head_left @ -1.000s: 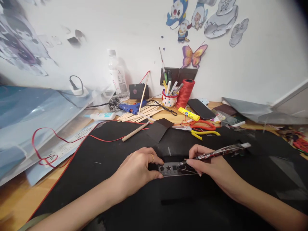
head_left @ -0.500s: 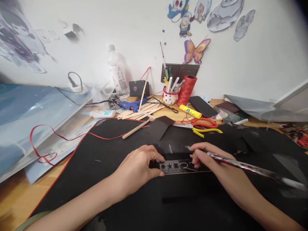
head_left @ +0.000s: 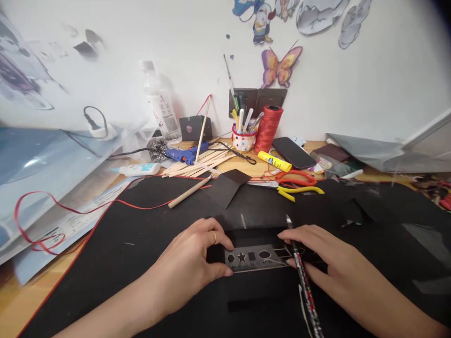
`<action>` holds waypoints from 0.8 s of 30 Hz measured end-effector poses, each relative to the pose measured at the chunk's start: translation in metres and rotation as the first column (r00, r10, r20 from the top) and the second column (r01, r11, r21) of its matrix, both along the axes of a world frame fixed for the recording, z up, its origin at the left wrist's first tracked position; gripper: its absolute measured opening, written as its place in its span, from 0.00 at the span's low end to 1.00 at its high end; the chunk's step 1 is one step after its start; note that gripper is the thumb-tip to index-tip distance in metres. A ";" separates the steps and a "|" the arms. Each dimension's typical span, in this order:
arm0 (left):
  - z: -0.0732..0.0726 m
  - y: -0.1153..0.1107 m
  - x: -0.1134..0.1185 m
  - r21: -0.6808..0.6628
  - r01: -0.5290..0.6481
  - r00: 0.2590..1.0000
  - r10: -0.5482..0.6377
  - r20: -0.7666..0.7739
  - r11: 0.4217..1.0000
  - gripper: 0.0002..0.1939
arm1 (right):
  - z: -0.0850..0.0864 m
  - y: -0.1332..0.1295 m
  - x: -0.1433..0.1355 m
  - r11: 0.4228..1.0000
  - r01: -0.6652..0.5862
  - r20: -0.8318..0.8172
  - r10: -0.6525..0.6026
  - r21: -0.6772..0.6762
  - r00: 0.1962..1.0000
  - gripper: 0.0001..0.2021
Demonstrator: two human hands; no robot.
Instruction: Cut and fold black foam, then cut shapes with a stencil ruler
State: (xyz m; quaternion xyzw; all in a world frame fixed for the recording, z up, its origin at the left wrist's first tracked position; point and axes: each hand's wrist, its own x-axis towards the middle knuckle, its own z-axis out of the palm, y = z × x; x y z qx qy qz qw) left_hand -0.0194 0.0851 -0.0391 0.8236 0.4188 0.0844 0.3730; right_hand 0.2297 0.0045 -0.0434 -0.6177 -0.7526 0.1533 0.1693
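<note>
The left hand [head_left: 195,256], wearing 1 gold-coloured ring, has its grip clamped on the left end of a clear plastic ruler with cut-out shapes [head_left: 252,264], which lies over a black mat [head_left: 148,234] between the 2 hands; the right hand [head_left: 324,258] has its grip closed on a slim pen with a black, white and red patterned barrel [head_left: 306,286], tip pointing away from the person, fingertips at the ruler's right part; beyond, orange-handled metal scissors [head_left: 298,178] lie near a yellow glue stick [head_left: 274,161] on the wooden surface [head_left: 21,300].
</note>
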 end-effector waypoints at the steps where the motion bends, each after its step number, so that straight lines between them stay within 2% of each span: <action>1: 0.001 -0.001 0.000 -0.002 0.002 1.000 -0.002 -0.003 1.000 0.11 | 0.001 -0.001 0.001 1.000 -0.001 0.000 0.001 -0.005 1.000 0.19; 11: 0.001 -0.005 0.000 -0.025 0.013 0.999 -0.014 -0.039 1.000 0.10 | -0.004 -0.003 0.006 0.998 -0.026 0.010 0.027 -0.050 1.000 0.20; 18: 0.003 -0.008 0.002 -0.020 -0.003 0.999 0.002 -0.047 1.000 0.09 | -0.006 -0.005 0.008 0.999 -0.053 0.045 0.053 0.001 0.998 0.22; 24: 0.001 -0.006 0.002 -0.015 -0.006 0.999 0.005 -0.038 1.000 0.10 | -0.008 -0.003 0.008 0.999 -0.040 0.055 0.040 -0.006 0.998 0.22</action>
